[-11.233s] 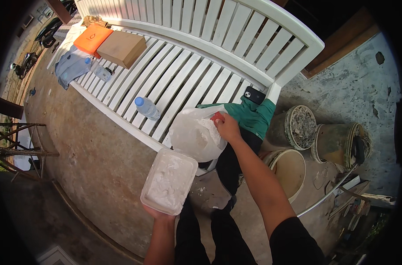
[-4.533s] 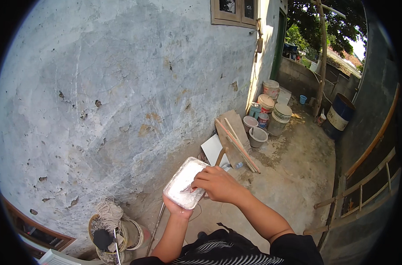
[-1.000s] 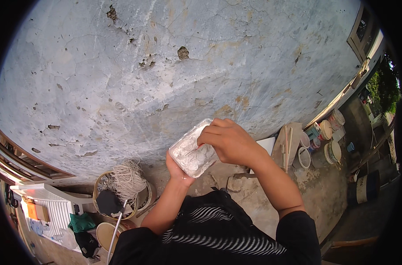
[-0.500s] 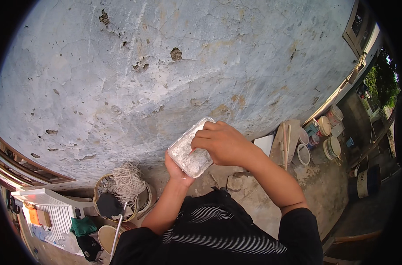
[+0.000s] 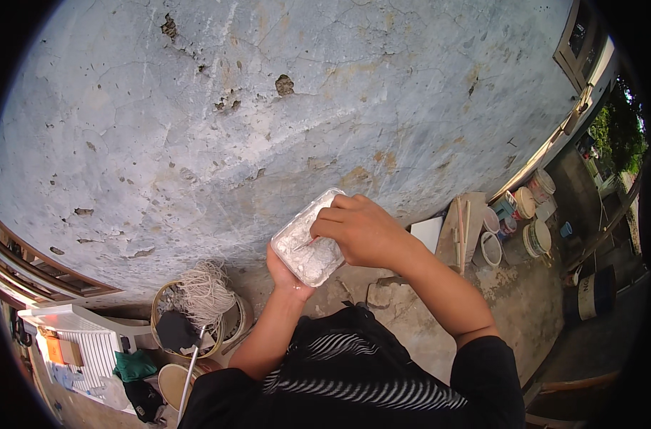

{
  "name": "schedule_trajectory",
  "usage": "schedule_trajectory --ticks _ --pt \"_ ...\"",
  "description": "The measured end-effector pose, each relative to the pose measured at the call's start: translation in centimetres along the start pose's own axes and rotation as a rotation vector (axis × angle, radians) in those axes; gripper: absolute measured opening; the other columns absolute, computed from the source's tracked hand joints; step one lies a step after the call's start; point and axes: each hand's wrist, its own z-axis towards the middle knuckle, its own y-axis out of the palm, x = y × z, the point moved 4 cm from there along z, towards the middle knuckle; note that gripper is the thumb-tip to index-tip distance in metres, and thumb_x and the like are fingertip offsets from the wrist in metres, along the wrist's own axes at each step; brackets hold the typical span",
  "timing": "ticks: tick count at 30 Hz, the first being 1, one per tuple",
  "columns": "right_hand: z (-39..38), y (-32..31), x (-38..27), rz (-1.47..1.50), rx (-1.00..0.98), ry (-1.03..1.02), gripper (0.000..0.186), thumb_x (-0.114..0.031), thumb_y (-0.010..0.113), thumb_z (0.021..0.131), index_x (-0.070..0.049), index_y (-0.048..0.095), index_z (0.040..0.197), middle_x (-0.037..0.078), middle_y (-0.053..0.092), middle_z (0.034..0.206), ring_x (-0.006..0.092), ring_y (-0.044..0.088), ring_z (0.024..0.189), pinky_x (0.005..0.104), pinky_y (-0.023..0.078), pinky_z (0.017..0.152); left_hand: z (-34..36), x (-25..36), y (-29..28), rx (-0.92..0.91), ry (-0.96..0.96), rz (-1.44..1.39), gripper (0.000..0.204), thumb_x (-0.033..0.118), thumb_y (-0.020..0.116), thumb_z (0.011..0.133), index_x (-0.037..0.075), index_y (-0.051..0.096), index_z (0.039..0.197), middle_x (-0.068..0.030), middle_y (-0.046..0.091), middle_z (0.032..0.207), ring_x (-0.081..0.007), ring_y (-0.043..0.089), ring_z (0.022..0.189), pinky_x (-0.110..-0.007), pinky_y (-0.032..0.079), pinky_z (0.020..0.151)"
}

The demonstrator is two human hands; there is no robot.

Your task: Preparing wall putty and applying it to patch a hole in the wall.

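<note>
In my left hand (image 5: 286, 275) rests a shallow clear plastic container (image 5: 300, 261) of lumpy white powder or paste, held from underneath and tilted a little. My right hand (image 5: 350, 229) reaches over it with bent fingers closed on a small reddish tool, mostly hidden by the fingers, dipped into the white stuff. A cracked pale blue-grey wall (image 5: 197, 121) with flaking holes stands right in front of the container.
Below left stand a bucket (image 5: 157, 314) with white rope and a dark cloth, another bucket (image 5: 170, 386), a metal pole, and a white bench (image 5: 90, 339) with bags. At right are stacked buckets (image 5: 536, 239), leaning boards (image 5: 465, 222) and a dark drum (image 5: 597, 289).
I have turned from the bench to face the wall. In the last second my right hand has shifted slightly left and down within the container, which stays in my left hand.
</note>
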Motion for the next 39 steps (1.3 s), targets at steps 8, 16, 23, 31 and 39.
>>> schedule_trajectory --ticks 8,16,23,31,39 --pt "0.2 0.2 0.7 -0.033 0.068 0.013 0.029 -0.002 0.069 0.073 -0.017 0.07 0.097 -0.005 0.066 0.096 0.0211 0.059 0.096 0.0368 0.046 0.084 -0.4 -0.2 -0.2 -0.004 -0.003 0.002 0.07 0.051 0.03 0.096 0.005 0.048 0.145 -0.0199 0.052 0.144 -0.0419 0.052 0.132 -0.063 0.043 0.108" --pt "-0.9 1.2 0.3 0.09 -0.055 -0.045 0.03 -0.002 0.069 0.074 -0.018 0.07 0.099 -0.006 0.067 0.099 0.0201 0.059 0.1 0.0363 0.044 0.086 -0.9 0.2 -0.9 0.001 -0.018 0.077 0.072 0.053 0.03 0.095 0.006 0.046 0.148 -0.0199 0.053 0.143 -0.0411 0.053 0.131 -0.067 0.044 0.104" --pt "-1.1 -1.3 0.4 0.021 -0.067 -0.03 0.029 -0.001 0.067 0.073 -0.018 0.07 0.097 -0.006 0.067 0.097 0.0199 0.059 0.098 0.0359 0.045 0.084 -1.0 0.8 0.2 0.003 0.017 -0.003 0.071 0.044 0.029 0.094 -0.003 0.049 0.143 -0.0216 0.056 0.14 -0.0369 0.058 0.126 -0.054 0.047 0.108" --pt "0.1 1.4 0.9 -0.105 0.047 -0.006 0.032 -0.002 0.069 0.071 -0.019 0.071 0.098 -0.006 0.067 0.097 0.0197 0.059 0.096 0.0366 0.046 0.081 -1.0 0.1 -1.4 0.047 -0.005 0.069 0.072 0.052 0.028 0.094 0.005 0.049 0.144 -0.0186 0.053 0.144 -0.0411 0.054 0.131 -0.063 0.044 0.107" --pt "0.7 0.5 -1.6 -0.115 0.016 -0.028 0.028 -0.005 0.07 0.072 -0.019 0.071 0.096 -0.007 0.068 0.097 0.0184 0.06 0.095 0.0349 0.044 0.081 -1.1 0.7 -1.2 0.051 0.024 0.021 0.069 0.053 0.028 0.094 0.008 0.052 0.141 -0.017 0.056 0.14 -0.0386 0.056 0.128 -0.063 0.046 0.105"
